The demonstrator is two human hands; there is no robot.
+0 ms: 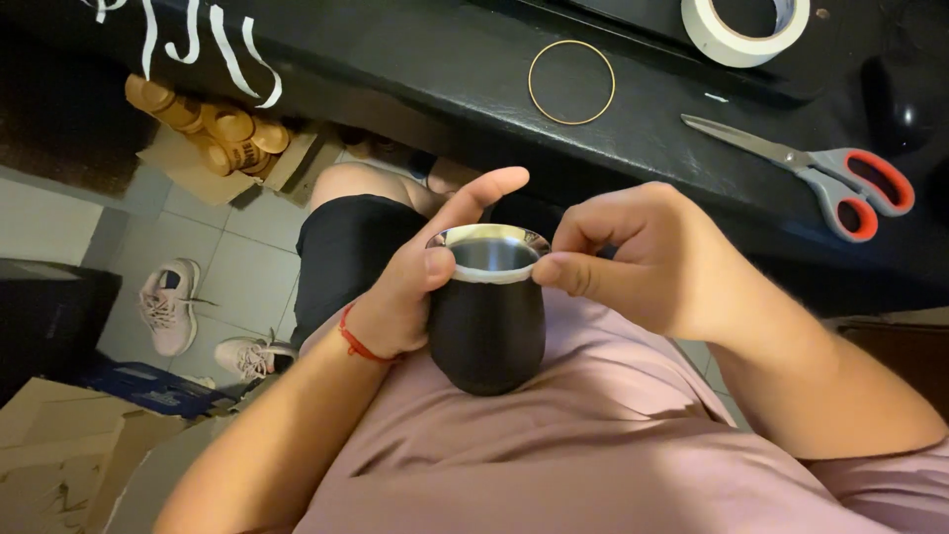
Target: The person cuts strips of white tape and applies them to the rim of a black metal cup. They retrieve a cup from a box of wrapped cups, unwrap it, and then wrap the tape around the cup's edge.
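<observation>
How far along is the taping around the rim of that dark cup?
A pale strip already runs along the near part of the rim of the dark cup. The left hand steadies the cup while the right hand pinches the strip at the rim's right side. The far part of the rim looks bare metal. The tape roll, scissors and a rubber band lie on the black desk.

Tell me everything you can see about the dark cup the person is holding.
The cup is rounded and egg-shaped, matte black outside, with a shiny metal inside and a pale band round its rim. It stands upright against the pink shirt, open and seemingly empty. The left hand wraps its side, thumb on the rim. The right hand pinches the rim's pale band with its fingers.
</observation>
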